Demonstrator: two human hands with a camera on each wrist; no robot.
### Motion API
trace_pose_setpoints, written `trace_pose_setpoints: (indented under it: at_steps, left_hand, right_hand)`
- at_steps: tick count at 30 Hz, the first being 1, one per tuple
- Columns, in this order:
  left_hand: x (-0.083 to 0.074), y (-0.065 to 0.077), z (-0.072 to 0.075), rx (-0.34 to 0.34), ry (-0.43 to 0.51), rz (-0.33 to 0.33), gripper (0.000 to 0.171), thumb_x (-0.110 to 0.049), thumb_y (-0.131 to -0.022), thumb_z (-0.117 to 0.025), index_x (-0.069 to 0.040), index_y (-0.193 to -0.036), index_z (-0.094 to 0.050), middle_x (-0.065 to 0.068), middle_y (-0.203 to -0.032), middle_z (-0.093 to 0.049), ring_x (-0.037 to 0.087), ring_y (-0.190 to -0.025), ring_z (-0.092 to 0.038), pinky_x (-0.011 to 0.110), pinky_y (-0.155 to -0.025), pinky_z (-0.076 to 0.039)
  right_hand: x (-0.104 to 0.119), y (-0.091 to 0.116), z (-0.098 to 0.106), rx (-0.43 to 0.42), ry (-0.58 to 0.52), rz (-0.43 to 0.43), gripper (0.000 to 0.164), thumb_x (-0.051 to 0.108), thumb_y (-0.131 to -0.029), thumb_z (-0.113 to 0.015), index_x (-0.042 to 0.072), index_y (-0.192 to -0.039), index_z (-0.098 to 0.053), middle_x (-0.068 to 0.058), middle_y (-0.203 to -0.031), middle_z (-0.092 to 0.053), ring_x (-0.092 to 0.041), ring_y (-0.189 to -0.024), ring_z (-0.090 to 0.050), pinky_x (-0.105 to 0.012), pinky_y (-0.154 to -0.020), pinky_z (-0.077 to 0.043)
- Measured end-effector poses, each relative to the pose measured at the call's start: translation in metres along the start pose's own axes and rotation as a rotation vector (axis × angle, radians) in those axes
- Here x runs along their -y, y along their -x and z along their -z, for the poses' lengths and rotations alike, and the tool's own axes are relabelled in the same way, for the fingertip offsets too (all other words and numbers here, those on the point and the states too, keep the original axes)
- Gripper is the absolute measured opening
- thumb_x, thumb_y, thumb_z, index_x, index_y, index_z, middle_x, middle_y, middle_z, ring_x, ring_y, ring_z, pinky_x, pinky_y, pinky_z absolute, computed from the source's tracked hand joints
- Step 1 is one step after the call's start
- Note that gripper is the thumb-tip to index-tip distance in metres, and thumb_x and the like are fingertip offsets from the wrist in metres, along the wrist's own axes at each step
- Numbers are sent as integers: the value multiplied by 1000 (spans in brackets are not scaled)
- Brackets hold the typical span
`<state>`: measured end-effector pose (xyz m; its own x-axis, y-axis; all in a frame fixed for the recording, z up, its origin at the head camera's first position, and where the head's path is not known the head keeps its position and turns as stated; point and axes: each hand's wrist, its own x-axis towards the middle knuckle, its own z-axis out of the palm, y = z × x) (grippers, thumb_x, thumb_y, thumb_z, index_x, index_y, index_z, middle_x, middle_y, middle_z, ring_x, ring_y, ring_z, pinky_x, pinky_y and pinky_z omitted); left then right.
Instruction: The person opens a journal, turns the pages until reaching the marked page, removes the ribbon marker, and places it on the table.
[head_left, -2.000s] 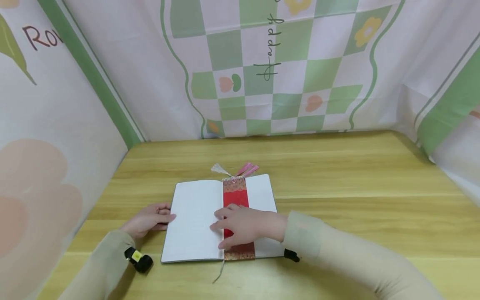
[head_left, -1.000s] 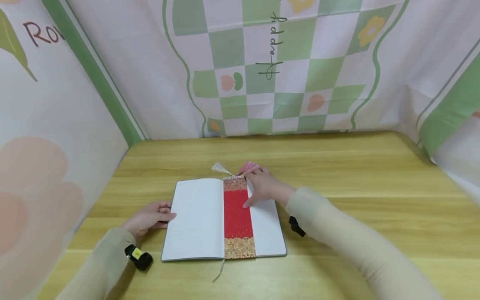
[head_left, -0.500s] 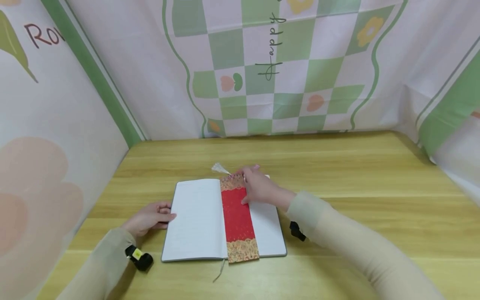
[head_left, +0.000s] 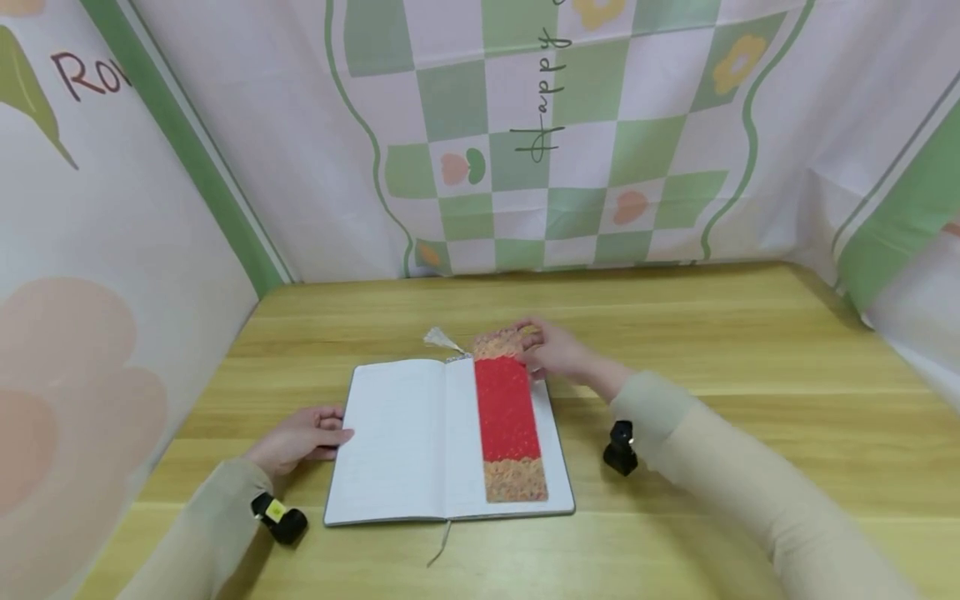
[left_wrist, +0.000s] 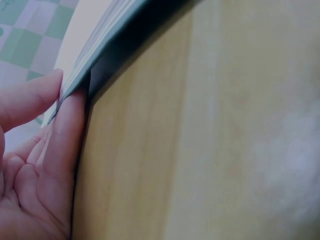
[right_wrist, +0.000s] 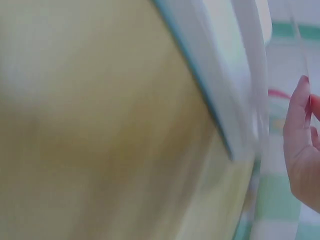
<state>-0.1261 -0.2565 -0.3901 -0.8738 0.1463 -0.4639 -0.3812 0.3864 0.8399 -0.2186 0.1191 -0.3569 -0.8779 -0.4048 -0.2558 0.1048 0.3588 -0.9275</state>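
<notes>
An open notebook [head_left: 390,442] with pale pages lies on the table. At its left edge my left hand [head_left: 296,437] holds the cover and pages. In the left wrist view, the thumb is on the page side and a finger [left_wrist: 65,130] lies under the dark cover. My right hand [head_left: 553,352] pinches a red bookmark [head_left: 510,408] with gold patterned ends near its top, above the right page. In the right wrist view, the bookmark shows as a thin edge between thumb and finger [right_wrist: 299,107]. A white tassel [head_left: 441,338] lies beyond the notebook's top edge.
A thin grey ribbon [head_left: 441,546] trails from the spine onto the wooden table [head_left: 712,333]. Black wrist cameras [head_left: 621,450] sit by both sleeves. A checked green and white cloth [head_left: 555,167] hangs behind the table.
My right hand has gone from resting on the bookmark to gripping its top, and has brought it rightward, up off the middle fold. The left hand stays put.
</notes>
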Motion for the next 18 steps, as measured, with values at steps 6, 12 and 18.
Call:
trace_pose_setpoints:
  at_steps: [6, 12, 18]
  left_hand:
    - [1, -1, 0, -16, 8, 4, 39, -8, -89, -64, 5, -120, -44, -5, -80, -51, 6, -73, -52, 21, -66, -53]
    - [1, -1, 1, -14, 7, 3, 41, -8, -89, -65, 5, -122, -45, -5, -79, -51, 7, -73, -52, 21, -66, -53]
    - [0, 0, 0, -21, 6, 7, 40, -7, -89, -64, 5, -121, -45, -5, -81, -53, 7, -73, -52, 21, -66, -53]
  right_hand:
    - [-8, 4, 54, -73, 46, -5, 55, -2, -94, -48, 0, -144, -24, -13, -106, -45, -8, -75, -54, -31, -71, -54]
    - [-25, 13, 94, -90, 139, -49, 55, -1, -95, -47, -1, -145, -23, -13, -103, -44, -10, -76, -53, -31, -68, -52]
    - [-42, 14, 108, -70, 194, -61, 56, -4, -92, -52, -6, -141, -25, -10, -96, -48, -11, -73, -53, -27, -65, -53]
